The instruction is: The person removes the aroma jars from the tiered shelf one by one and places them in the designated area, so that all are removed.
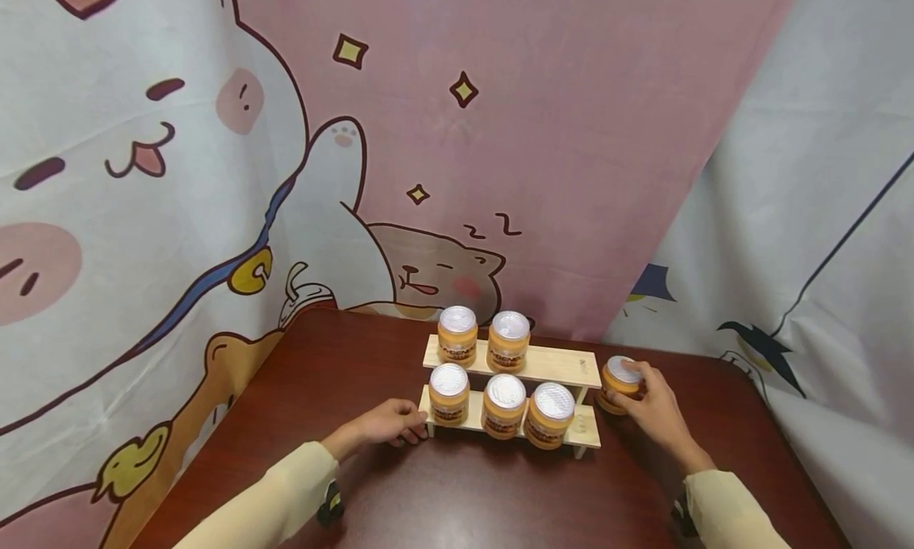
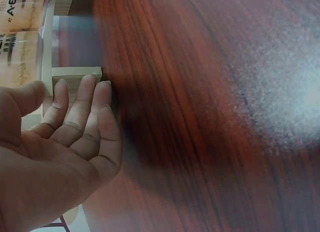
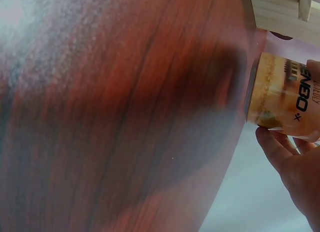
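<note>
**Inspector:** Sleeves sit closest to the head camera, and beyond them the right hand (image 1: 657, 414) has its fingers curled round 1 jar (image 1: 620, 384). That jar stands on the table (image 1: 343, 374), just beside the right end of the wooden rack (image 1: 550, 365) and apart from it.

**Clerk:** How would it handle?

**Inspector:** My judgement: rigid, smooth-walled, probably plastic and light to moderate in weight. The label (image 3: 300, 97) looks glossy, so it could slip. The pale lid (image 1: 623, 368) looks ribbed and offers better purchase, but a grip round the mid-body, as now, seems the safer hold.

**Clerk:** And the other hand?

**Inspector:** The left hand (image 1: 389, 424) rests at the left end of the rack's lower shelf. In the left wrist view its fingers (image 2: 82, 110) are loosely bent, with the tips against the wooden end piece (image 2: 75, 77); nothing is pinched.

**Clerk:** Rack contents?

**Inspector:** 5 matching jars: 2 on the upper step (image 1: 481, 339), 3 on the lower (image 1: 503, 406).

**Clerk:** Limits of view?

**Inspector:** Both wrist views are blurred. The right wrist view cuts off the jar's lid and most of the hand. Label wording is only partly legible. Whether the jar's base is on the wood or slightly raised, I cannot tell. A cartoon curtain (image 1: 214, 176) hides everything behind the table.
</note>
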Motion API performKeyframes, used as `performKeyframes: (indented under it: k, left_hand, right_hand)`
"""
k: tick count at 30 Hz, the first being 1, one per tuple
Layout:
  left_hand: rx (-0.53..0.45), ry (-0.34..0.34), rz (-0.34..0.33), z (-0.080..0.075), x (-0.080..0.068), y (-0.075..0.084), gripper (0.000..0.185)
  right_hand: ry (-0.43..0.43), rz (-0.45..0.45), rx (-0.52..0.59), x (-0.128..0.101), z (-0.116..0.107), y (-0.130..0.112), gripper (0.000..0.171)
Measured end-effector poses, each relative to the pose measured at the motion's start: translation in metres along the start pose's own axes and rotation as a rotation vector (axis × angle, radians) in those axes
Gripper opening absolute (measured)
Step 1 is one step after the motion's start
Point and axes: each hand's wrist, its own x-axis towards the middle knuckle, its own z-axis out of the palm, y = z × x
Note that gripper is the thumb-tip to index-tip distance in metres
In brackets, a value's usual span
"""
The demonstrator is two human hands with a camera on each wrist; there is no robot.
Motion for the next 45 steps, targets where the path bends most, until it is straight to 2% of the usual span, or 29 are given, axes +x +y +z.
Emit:
performKeyframes:
  k: [21, 34, 40, 45]
  left_hand:
    - [0.003, -0.006, 0.007, -0.001, 0.000, 0.001, 0.037]
    - [0.014, 0.002, 0.002, 0.000, 0.001, 0.001, 0.036]
    - [0.010, 0.004, -0.008, 0.001, 0.002, 0.001, 0.037]
    - [0.013, 0.007, -0.010, 0.001, -0.001, 0.002, 0.038]
  right_hand:
    - [0.005, -0.005, 0.006, -0.005, 0.008, 0.007, 0.060]
    - [0.011, -0.002, 0.006, -0.007, 0.005, 0.005, 0.059]
    - [-0.017, 0.006, -0.008, -0.007, 0.001, 0.001, 0.059]
    - [-0.022, 0.006, 0.009, -0.009, -0.003, -0.001, 0.063]
